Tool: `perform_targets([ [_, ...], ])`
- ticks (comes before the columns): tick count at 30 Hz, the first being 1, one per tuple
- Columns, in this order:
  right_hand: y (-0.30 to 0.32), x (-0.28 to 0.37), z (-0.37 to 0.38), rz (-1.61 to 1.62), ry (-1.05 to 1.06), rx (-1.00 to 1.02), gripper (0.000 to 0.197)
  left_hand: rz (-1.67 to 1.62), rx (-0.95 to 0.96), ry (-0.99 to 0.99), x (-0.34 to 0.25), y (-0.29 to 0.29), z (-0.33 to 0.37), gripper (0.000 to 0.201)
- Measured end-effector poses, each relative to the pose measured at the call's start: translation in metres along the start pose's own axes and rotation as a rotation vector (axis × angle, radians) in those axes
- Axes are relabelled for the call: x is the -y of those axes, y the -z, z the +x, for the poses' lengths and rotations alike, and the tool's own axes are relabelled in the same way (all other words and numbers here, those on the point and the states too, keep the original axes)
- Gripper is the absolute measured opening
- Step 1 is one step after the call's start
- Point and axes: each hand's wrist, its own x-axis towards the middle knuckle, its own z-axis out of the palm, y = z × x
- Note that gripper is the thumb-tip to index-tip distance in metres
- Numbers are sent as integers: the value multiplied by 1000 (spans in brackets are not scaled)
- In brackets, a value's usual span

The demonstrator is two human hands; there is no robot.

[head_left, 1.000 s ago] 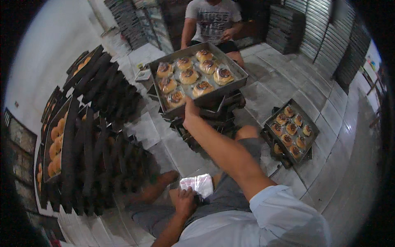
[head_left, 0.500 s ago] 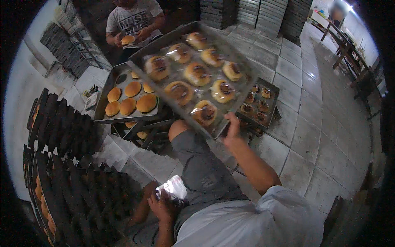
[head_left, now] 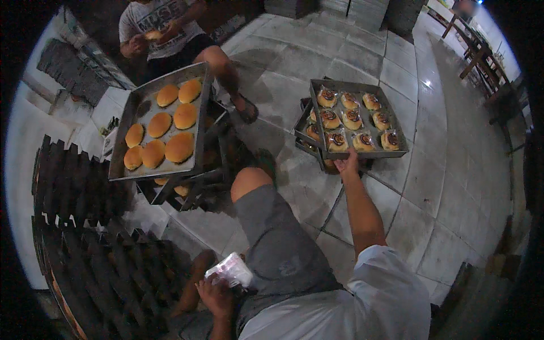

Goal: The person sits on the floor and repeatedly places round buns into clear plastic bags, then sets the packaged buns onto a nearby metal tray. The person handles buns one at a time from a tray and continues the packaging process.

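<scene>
My right hand [head_left: 347, 163] grips the near edge of a metal baking tray [head_left: 392, 153]. Rows of round buns [head_left: 352, 119] with dark swirled tops, in clear wrapping, fill this tray. It sits over other trays [head_left: 301, 122] of similar buns, low on the right; whether it rests fully on them I cannot tell. On my lap, my left hand [head_left: 215, 294] is closed on a white and clear plastic packet [head_left: 236, 271], which looks like a stack of thin bags.
Plain golden buns [head_left: 160, 124] lie in another metal tray [head_left: 199, 122], atop crossed trays at left. Stacked dark trays [head_left: 85, 187] stand at far left. Opposite sits a person [head_left: 156, 22] holding a bun [head_left: 153, 35]. Tables [head_left: 479, 51] stand at far right.
My right hand has moved the tray of wrapped buns from the middle, rightward and down onto or just over the right-hand stack. My left hand still holds the packet.
</scene>
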Motion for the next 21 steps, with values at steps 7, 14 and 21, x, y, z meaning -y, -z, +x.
perform_targets([
  [7, 20, 1, 4, -393, -64, 116, 77, 22, 56, 77, 3, 2, -11, 8],
  [14, 4, 5, -1, -233, 5, -156, 64, 13, 8, 24, -21, 12, 6, 10],
  [21, -51, 15, -168, -205, 577, 48, 33, -101, -102, 109, -35, 32, -6, 11],
])
